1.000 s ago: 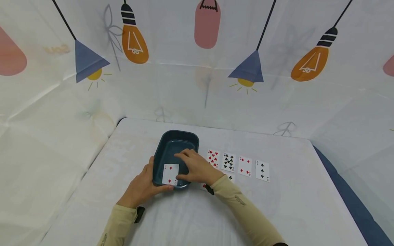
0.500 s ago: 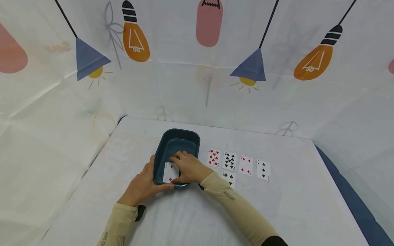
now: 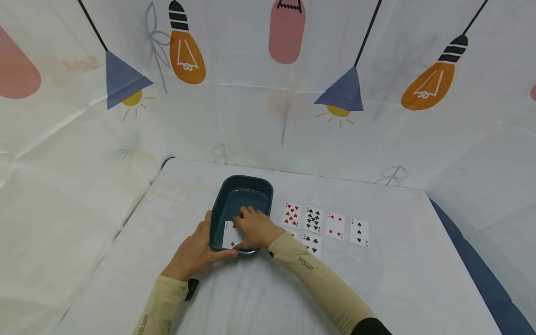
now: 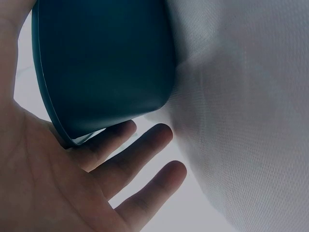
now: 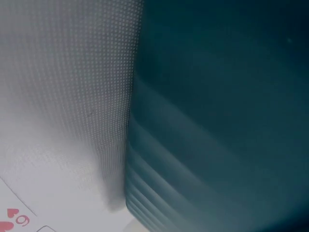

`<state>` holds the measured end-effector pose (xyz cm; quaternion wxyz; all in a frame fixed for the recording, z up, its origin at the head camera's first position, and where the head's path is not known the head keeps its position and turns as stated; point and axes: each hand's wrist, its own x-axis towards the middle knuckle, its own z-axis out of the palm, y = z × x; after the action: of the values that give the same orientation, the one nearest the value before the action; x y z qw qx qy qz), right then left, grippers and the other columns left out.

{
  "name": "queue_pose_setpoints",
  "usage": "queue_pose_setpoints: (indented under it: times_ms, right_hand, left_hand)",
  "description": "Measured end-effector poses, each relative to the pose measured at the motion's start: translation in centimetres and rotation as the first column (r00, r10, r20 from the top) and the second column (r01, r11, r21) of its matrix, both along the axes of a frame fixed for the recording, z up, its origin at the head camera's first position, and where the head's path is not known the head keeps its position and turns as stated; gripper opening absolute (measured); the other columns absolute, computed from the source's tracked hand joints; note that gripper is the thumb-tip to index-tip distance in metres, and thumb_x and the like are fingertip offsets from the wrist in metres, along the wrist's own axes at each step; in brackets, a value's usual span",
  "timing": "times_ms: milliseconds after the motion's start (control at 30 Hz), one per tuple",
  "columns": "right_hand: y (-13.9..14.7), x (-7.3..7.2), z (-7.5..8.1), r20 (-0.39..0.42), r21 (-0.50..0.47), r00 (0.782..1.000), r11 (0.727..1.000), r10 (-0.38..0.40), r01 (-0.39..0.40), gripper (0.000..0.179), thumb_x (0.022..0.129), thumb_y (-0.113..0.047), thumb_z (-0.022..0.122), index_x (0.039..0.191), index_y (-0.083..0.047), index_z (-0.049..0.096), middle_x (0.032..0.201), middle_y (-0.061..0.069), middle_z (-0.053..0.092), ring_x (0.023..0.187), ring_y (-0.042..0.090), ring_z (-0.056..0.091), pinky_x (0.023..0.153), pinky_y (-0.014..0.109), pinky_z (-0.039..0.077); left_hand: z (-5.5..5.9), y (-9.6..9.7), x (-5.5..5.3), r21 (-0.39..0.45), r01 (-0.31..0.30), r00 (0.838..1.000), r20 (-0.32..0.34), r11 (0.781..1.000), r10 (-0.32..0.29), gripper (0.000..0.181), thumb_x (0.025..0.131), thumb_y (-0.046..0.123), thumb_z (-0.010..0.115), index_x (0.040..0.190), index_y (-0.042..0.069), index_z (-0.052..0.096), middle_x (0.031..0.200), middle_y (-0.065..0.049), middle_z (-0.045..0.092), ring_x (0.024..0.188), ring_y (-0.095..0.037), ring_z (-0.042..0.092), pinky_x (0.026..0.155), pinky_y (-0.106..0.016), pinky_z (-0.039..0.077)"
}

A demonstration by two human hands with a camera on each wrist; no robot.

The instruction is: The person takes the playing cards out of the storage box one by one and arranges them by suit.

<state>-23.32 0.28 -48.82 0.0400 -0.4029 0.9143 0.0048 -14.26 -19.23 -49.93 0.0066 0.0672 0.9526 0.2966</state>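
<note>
A dark teal tray stands on the white-covered table. My left hand rests against its near-left corner, thumb along the front rim. In the left wrist view, my fingers are straight and spread beside the tray wall. My right hand reaches into the tray with curled fingers. A two of diamonds playing card lies there face up. Thumb and fingertips meet the card's near and far edges, and the hand covers its right part. The right wrist view shows only the tray's outer wall, not the fingers.
Right of the tray lies a row of face-up cards: a hearts card, a clubs card, four of diamonds and three of spades. Nearer lie a six of clubs and a red-suited card, partly behind my right sleeve.
My right hand has moved slightly left inside the tray, over the right part of the two of diamonds. The sleeve now uncovers more of the nearer cards. My left hand stays at the tray.
</note>
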Motion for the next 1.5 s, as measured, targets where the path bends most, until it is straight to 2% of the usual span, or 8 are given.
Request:
queue_pose_setpoints:
  times_ms: [333, 567, 767, 1167, 1367, 1500]
  right_hand:
    - [0.0, 0.0, 0.1, 0.005, -0.015, 1.000, 1.000, 0.004, -0.004, 0.079, 0.077, -0.060, 0.080, 0.140, -0.017, 0.059, 0.130, 0.005, 0.053, 0.117, 0.020, 0.052, 0.098, 0.035, 0.048]
    - [0.2, -0.2, 0.1, 0.038, -0.082, 0.999, 0.997, 0.000, 0.003, 0.081, 0.077, -0.057, 0.081, 0.141, -0.015, 0.056, 0.130, 0.005, 0.050, 0.114, 0.019, 0.051, 0.093, 0.033, 0.049]
    - [0.4, -0.5, 0.2, 0.074, -0.156, 0.997, 0.988, 0.021, -0.010, 0.082, 0.079, -0.054, 0.081, 0.143, -0.011, 0.052, 0.133, 0.008, 0.051, 0.117, 0.020, 0.051, 0.097, 0.030, 0.048]
    - [1.0, -0.2, 0.8, 0.122, -0.250, 0.991, 0.968, 0.051, -0.019, 0.080, 0.083, -0.052, 0.080, 0.145, -0.011, 0.051, 0.132, 0.007, 0.052, 0.118, 0.018, 0.050, 0.099, 0.029, 0.046]
    - [1.6, 0.1, 1.2, 0.107, -0.298, 0.991, 0.953, 0.083, -0.048, 0.076, 0.083, -0.050, 0.080, 0.141, -0.010, 0.054, 0.129, 0.007, 0.053, 0.116, 0.017, 0.051, 0.097, 0.027, 0.047]
    - [2.1, 0.4, 1.3, 0.107, -0.328, 0.990, 0.943, 0.088, -0.049, 0.076, 0.083, -0.048, 0.081, 0.141, -0.008, 0.053, 0.130, 0.008, 0.053, 0.118, 0.018, 0.051, 0.101, 0.027, 0.045]
  left_hand:
    - [-0.2, 0.0, 0.0, 0.000, 0.001, 1.000, -0.015, 1.000, -0.001, 0.134, 0.074, 0.077, 0.072, 0.161, -0.001, 0.006, 0.151, -0.029, 0.040, 0.109, -0.043, 0.063, 0.090, -0.055, 0.052]
    - [-0.1, 0.0, 0.0, 0.004, -0.004, 1.000, -0.007, 1.000, 0.004, 0.134, 0.074, 0.077, 0.072, 0.161, 0.000, 0.006, 0.152, -0.028, 0.040, 0.109, -0.043, 0.063, 0.091, -0.056, 0.051]
    - [0.0, 0.1, 0.1, 0.007, -0.001, 1.000, -0.009, 1.000, 0.001, 0.133, 0.075, 0.075, 0.073, 0.161, -0.001, 0.006, 0.152, -0.030, 0.038, 0.111, -0.048, 0.062, 0.090, -0.057, 0.051]
    - [0.1, 0.2, 0.1, -0.005, -0.012, 1.000, 0.027, 1.000, 0.012, 0.136, 0.073, 0.081, 0.069, 0.161, 0.001, 0.004, 0.154, -0.028, 0.036, 0.112, -0.045, 0.061, 0.092, -0.056, 0.050]
    - [0.0, 0.2, 0.1, -0.004, -0.010, 1.000, 0.018, 1.000, 0.010, 0.135, 0.074, 0.080, 0.070, 0.161, -0.001, 0.005, 0.154, -0.029, 0.036, 0.116, -0.047, 0.060, 0.093, -0.056, 0.050]
    - [0.0, 0.2, 0.1, -0.001, -0.007, 1.000, 0.010, 1.000, 0.007, 0.135, 0.074, 0.078, 0.071, 0.161, -0.001, 0.005, 0.153, -0.029, 0.037, 0.115, -0.046, 0.060, 0.093, -0.056, 0.050]
